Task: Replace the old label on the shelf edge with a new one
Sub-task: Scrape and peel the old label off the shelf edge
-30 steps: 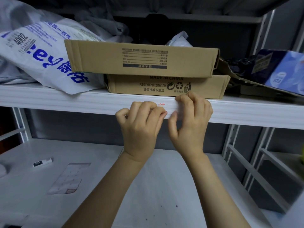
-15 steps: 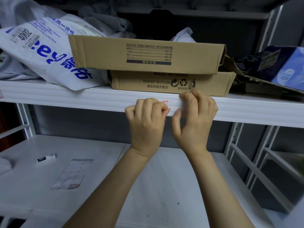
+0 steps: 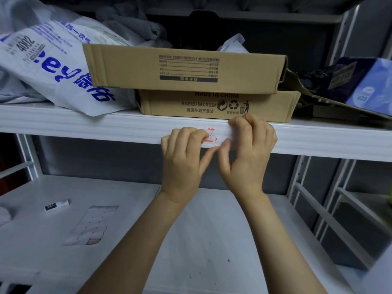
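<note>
As only the head view is given, everything is noted from it. The label [image 3: 210, 135] is seen stuck on the white shelf edge [image 3: 106, 128], directly below two stacked cardboard boxes [image 3: 182, 66]. Only its right part shows, red-bordered with a handwritten mark; the rest is covered by fingers. Whether it is the old one or the new one cannot be told.

The left hand [image 3: 183, 158] is held against the shelf edge with fingers curled, fingertips on the label's left part, thumb stretched rightward beneath it. Whether a corner is actually pinched cannot be told. The right hand [image 3: 250, 153] is hooked over the top lip of the shelf edge just right of the label, fingers curled; its thumb is blurred below the label.

A printed plastic bag [image 3: 48, 56] is lying left of the boxes. On the lower shelf [image 3: 212, 230] a pale sheet [image 3: 91, 225], possibly label backing, is laid flat.

Handling, as judged: the label is thin paper, nearly weightless, limp, easily torn or creased. It is best taken at a lifted corner between nail and thumb and drawn low along the edge. The sticky back is likely to cling to fingers.
</note>
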